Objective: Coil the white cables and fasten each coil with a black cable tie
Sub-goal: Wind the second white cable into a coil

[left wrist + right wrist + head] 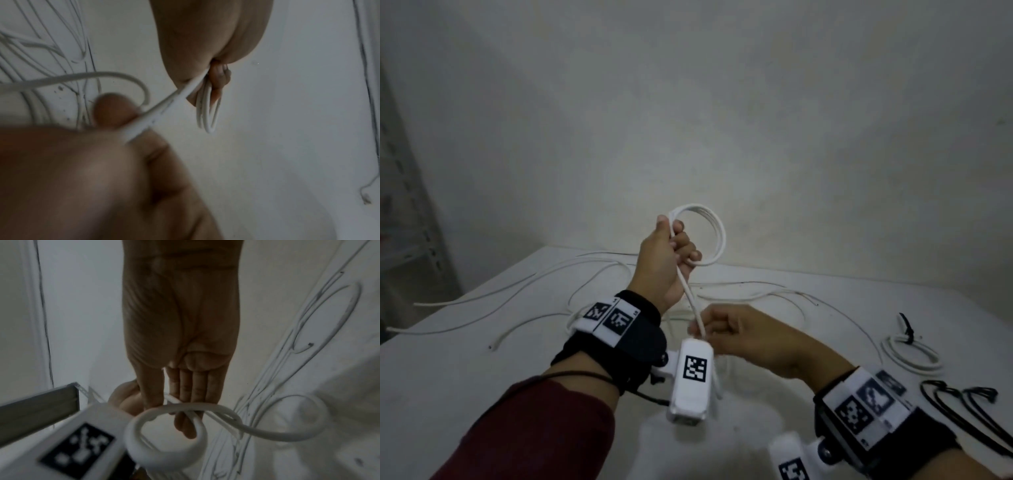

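Note:
My left hand (681,240) is raised above the table and grips a small coil of white cable (710,236) of a few loops. From the fist a straight strand (691,301) runs down to my right hand (705,329), which pinches it between thumb and curled fingers. In the left wrist view the coil (206,116) hangs edge-on under the left hand (205,40), and the right hand's thumb (112,112) presses on the strand. In the right wrist view the cable's slack loops (164,439) below the right hand's fingers (185,391).
Several loose white cables (585,274) sprawl over the back of the white table (465,370). At the right lie a coil (909,354) bound with a black tie (905,330) and loose black cable ties (955,397). A metal shelf (400,205) stands at the left.

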